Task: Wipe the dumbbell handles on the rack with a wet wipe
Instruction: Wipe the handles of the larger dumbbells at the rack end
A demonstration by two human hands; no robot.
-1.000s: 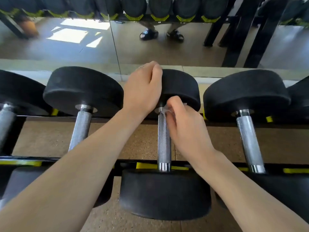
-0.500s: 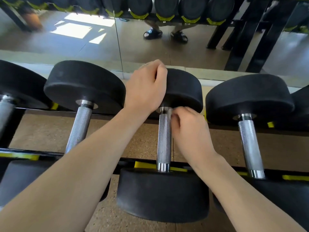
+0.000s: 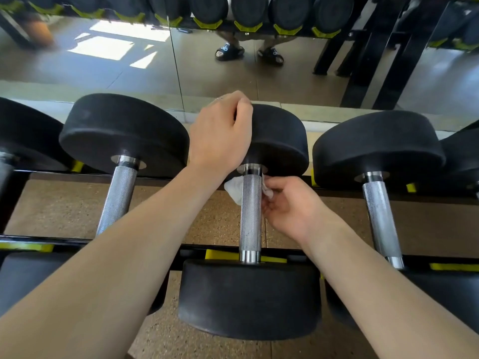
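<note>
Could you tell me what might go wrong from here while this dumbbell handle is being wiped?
1. The wet wipe is slung under the middle handle with one end hanging loose on the far side; held only by the right hand, it may slip off.
2. The left hand grips the rear weight head; if the dumbbell rolls on the rack, fingers could be pinched.
3. Only the handle's upper part is covered, so the lower part may be missed.

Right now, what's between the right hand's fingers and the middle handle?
The wipe: the right hand pinches it against the handle, and it passes under the bar, showing again on the left side. Seen in the head view.
</note>
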